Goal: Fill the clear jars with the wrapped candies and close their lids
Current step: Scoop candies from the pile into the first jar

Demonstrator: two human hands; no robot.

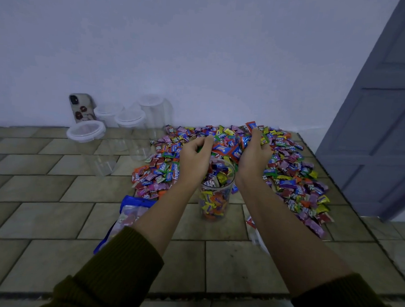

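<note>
A big pile of wrapped candies (286,178) in many colours lies on the tiled floor by the wall. An open clear jar (214,200), largely full of candies, stands in front of the pile between my forearms. My left hand (195,156) is just above the jar's left rim, its fingers curled round a few candies. My right hand (255,153) is over the jar's right side, gripping a bunch of candies, with a red-and-blue one sticking up above its fingers. Several empty clear jars with white lids (86,131) stand at the back left.
A phone (81,107) leans against the white wall behind the lidded jars. A blue-edged candy bag (128,214) lies under my left forearm and another torn bag (254,227) under my right. A grey door (382,114) stands at the right.
</note>
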